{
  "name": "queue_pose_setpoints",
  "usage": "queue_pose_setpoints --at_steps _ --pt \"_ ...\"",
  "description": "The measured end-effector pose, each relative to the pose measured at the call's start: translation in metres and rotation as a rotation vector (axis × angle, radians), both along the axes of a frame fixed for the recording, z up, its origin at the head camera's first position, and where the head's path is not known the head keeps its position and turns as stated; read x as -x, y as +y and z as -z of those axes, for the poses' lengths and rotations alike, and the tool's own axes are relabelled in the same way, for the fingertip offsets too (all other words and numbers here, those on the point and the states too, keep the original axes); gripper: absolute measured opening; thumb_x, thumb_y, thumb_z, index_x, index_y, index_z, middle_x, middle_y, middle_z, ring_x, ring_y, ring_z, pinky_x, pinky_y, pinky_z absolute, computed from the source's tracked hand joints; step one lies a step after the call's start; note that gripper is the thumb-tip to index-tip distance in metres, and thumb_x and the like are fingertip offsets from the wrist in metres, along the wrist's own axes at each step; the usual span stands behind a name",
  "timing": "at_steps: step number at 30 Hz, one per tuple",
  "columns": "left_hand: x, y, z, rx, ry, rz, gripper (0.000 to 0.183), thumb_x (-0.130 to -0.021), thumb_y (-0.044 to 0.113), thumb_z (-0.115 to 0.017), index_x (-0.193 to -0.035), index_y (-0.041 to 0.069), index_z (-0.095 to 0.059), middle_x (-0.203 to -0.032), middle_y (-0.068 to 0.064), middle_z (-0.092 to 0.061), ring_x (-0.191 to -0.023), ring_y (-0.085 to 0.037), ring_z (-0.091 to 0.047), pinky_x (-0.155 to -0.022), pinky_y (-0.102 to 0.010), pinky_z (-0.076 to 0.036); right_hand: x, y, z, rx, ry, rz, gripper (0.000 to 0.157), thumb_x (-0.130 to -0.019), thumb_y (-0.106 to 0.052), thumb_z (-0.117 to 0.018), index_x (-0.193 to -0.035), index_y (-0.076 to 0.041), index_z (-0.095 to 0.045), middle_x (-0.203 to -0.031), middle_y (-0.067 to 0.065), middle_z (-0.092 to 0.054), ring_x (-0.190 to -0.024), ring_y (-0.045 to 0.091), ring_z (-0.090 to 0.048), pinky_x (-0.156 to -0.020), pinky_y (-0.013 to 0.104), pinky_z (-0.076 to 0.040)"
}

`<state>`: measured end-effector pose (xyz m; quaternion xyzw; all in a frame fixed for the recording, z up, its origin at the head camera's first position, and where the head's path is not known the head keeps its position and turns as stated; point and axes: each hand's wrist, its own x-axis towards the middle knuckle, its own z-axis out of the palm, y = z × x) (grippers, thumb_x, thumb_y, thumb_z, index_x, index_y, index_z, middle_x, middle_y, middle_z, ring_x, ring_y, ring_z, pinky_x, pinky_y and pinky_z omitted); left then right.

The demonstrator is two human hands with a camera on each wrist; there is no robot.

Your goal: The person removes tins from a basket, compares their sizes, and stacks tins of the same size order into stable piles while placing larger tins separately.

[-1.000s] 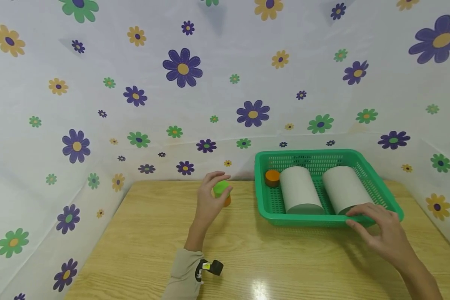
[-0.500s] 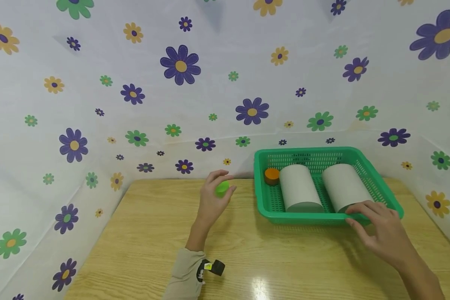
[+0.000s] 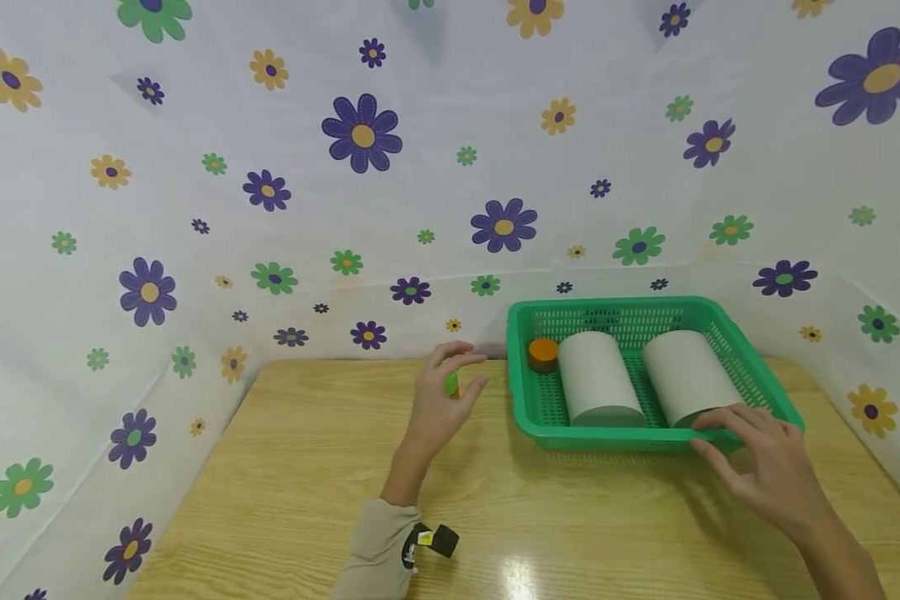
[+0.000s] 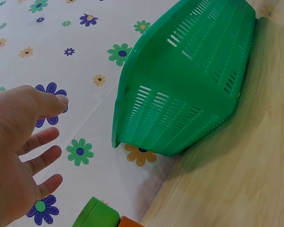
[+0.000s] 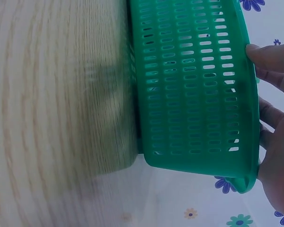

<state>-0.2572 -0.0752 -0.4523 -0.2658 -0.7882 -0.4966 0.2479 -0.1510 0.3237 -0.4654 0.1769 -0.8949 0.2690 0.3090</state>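
My left hand (image 3: 437,402) hovers over the table's back part, fingers apart and nothing between them. Behind it, mostly hidden in the head view, a small green cylinder block (image 4: 97,213) sits on an orange block (image 4: 128,222); the left wrist view shows both apart from the fingers. My right hand (image 3: 768,467) pinches the near rim of a green plastic basket (image 3: 607,438), thumb outside and fingers over the inner side. Inside the basket lie two large white cylinders, one on the left (image 3: 602,379) and one on the right (image 3: 692,375), with a short orange cylinder block (image 3: 543,354) in the far left corner.
The wooden table (image 3: 307,467) ends at the back against a white flowered cloth (image 3: 420,192), which also runs along both sides. The basket stands at the table's back right, close to the cloth. A black wrist camera (image 3: 442,540) sits on the left sleeve.
My left hand has moved slightly to the right, and it now covers most of the stacked green and orange blocks. The right hand stays on the basket's rim.
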Motion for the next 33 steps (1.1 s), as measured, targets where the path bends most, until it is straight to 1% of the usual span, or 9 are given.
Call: queue_pose_setpoints --at_steps 3,9,14,17,20,22,30,33 --pt "-0.001 0.005 0.002 -0.006 -0.011 0.014 0.025 -0.089 0.005 -0.078 -0.114 0.003 -0.075 -0.128 -0.009 -0.063 -0.123 -0.028 -0.057 -0.109 -0.046 -0.046 0.000 0.000 0.000 -0.001 -0.003 -0.001 0.036 -0.071 -0.002 -0.086 -0.097 -0.021 -0.071 -0.102 -0.004 -0.067 -0.102 0.013 -0.051 -0.078 0.058 -0.030" --pt "0.000 0.021 0.001 0.009 -0.015 0.029 0.026 -0.089 0.004 -0.079 -0.114 0.003 -0.075 -0.128 -0.010 -0.064 -0.123 -0.025 -0.058 -0.108 -0.041 -0.048 -0.001 0.002 0.000 0.021 0.008 -0.001 0.037 -0.070 -0.001 -0.086 -0.096 -0.022 -0.072 -0.101 -0.007 -0.067 -0.101 0.004 -0.049 -0.078 0.056 -0.029" --pt "0.007 0.035 -0.003 0.028 -0.009 0.082 0.025 -0.091 0.006 -0.077 -0.116 0.001 -0.074 -0.126 -0.013 -0.064 -0.122 -0.025 -0.058 -0.108 -0.038 -0.047 0.000 0.001 0.001 0.027 0.009 -0.004 0.037 -0.070 -0.001 -0.086 -0.097 -0.023 -0.072 -0.100 -0.009 -0.067 -0.101 0.003 -0.049 -0.078 0.055 -0.029" --pt "0.012 0.041 -0.005 0.057 -0.001 0.090 0.025 -0.092 0.008 -0.077 -0.117 0.004 -0.074 -0.125 -0.011 -0.065 -0.119 -0.025 -0.059 -0.104 -0.036 -0.050 0.001 0.000 0.001 0.025 0.005 -0.004 0.036 -0.071 -0.002 -0.086 -0.097 -0.023 -0.072 -0.101 -0.007 -0.068 -0.101 0.004 -0.049 -0.078 0.056 -0.029" --pt "0.019 0.048 -0.006 0.103 -0.004 0.084 0.027 -0.093 0.011 -0.078 -0.118 0.005 -0.074 -0.124 -0.008 -0.066 -0.118 -0.023 -0.060 -0.102 -0.033 -0.051 0.001 0.000 0.001 0.018 0.002 0.000 0.035 -0.071 -0.003 -0.087 -0.097 -0.022 -0.072 -0.101 -0.006 -0.068 -0.101 0.007 -0.050 -0.079 0.057 -0.029" --pt "0.024 0.052 -0.007 0.142 -0.012 0.083 0.028 -0.093 0.013 -0.078 -0.119 0.005 -0.073 -0.124 -0.007 -0.066 -0.119 -0.022 -0.060 -0.102 -0.032 -0.050 0.002 -0.001 0.000 0.016 0.002 0.001 0.035 -0.072 -0.003 -0.087 -0.097 -0.022 -0.072 -0.102 -0.004 -0.068 -0.100 0.009 -0.051 -0.079 0.057 -0.030" --pt "0.041 0.065 -0.013 0.296 -0.097 0.097 0.032 -0.094 0.014 -0.076 -0.125 0.006 -0.070 -0.130 -0.006 -0.063 -0.124 -0.020 -0.058 -0.108 -0.026 -0.045 0.002 0.000 0.001 0.012 -0.008 0.009 0.034 -0.073 -0.004 -0.087 -0.097 -0.022 -0.071 -0.101 -0.002 -0.068 -0.100 0.016 -0.052 -0.079 0.058 -0.029" --pt "0.048 0.067 -0.014 0.380 -0.116 0.092 0.034 -0.095 0.016 -0.076 -0.128 0.009 -0.069 -0.133 -0.005 -0.062 -0.127 -0.020 -0.056 -0.110 -0.027 -0.043 0.001 0.001 0.002 0.012 -0.012 0.013 0.034 -0.073 -0.005 -0.087 -0.097 -0.023 -0.071 -0.101 -0.001 -0.068 -0.100 0.017 -0.053 -0.079 0.058 -0.029"
